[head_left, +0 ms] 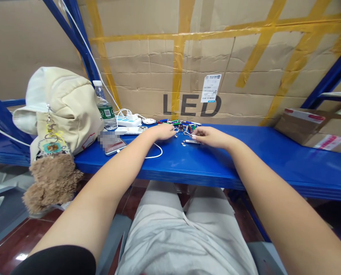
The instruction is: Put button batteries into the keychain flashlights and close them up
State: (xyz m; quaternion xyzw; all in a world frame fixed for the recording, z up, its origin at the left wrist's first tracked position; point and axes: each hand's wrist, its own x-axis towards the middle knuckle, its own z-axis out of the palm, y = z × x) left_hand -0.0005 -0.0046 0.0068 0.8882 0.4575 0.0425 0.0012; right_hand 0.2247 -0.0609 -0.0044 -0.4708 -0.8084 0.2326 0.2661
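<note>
My left hand (165,132) reaches over the blue tabletop to the left side of a pile of small colourful metal pieces (184,124). Its fingers are closed, and a small silver loop (176,130) shows at the fingertips. From the other side, my right hand (208,136) pinches at a small silver clip (188,133) in front of the pile. Just below the right fingers lies a silver cylinder (191,142). The pieces are blue, green, red and silver; they are too small to make out in detail.
To the left stand a cream bag (70,103) with a fluffy brown charm (53,179), a water bottle (107,110) and a white power strip (129,120). Phones (115,147) and a cable (160,152) lie nearby. A carton (313,126) sits right; taped cardboard (147,72) rises behind.
</note>
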